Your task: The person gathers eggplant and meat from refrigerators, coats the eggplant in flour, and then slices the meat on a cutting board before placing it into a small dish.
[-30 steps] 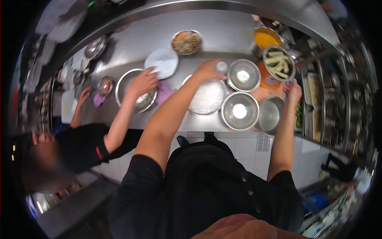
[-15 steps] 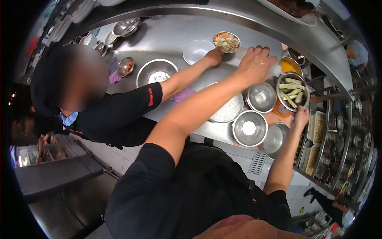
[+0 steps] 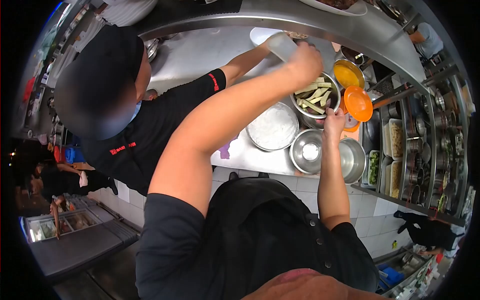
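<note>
My left hand (image 3: 306, 62) is wrapped round a translucent white bottle (image 3: 282, 46), tilted above a steel bowl. Its bottom end points up and to the left; my fingers hide the other end. In the steel bowl (image 3: 337, 92) lie pale green vegetable strips (image 3: 314, 95). My right hand (image 3: 334, 122) grips the near rim of this bowl and holds it over other metal bowls on the counter. Just below are an empty steel bowl (image 3: 306, 151) and a wide bowl of white powder (image 3: 272, 126).
A co-worker in a black cap (image 3: 117, 55) stands close on the left, one arm reaching across the counter. An orange plate (image 3: 358, 103) and a pot of yellow liquid (image 3: 348, 75) are at the right. Shelves of food tubs (image 3: 395, 137) line the right side; a steel overshelf (image 3: 280, 17) runs above.
My right hand has brought the bowl of strips left, uncovering the orange plate. My left hand and the bottle have shifted left with it. The co-worker leans further over the counter.
</note>
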`<move>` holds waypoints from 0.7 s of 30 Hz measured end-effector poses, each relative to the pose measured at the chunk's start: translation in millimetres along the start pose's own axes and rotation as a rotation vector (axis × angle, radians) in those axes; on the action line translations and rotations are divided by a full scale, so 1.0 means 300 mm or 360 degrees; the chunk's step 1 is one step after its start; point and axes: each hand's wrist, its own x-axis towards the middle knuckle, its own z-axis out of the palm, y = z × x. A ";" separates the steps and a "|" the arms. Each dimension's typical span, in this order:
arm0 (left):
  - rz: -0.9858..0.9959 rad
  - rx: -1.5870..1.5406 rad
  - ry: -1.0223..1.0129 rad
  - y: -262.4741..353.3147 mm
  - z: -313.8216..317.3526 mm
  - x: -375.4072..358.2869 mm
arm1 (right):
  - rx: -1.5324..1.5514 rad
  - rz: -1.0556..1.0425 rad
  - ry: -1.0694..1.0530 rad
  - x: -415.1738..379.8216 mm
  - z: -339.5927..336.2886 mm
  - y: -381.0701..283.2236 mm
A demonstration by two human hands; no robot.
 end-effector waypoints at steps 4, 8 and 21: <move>0.0084 -0.0088 -0.0156 0.045 0.053 -0.003 | -0.0155 0.0006 -0.0056 -0.006 0.008 0.037; -0.0085 -0.0251 -0.0042 -0.033 0.155 0.030 | -0.0177 0.0009 -0.0085 0.027 0.038 0.071; -0.0007 0.0059 -0.0416 -0.148 0.139 -0.113 | -0.0239 0.0052 -0.0188 0.030 0.038 0.118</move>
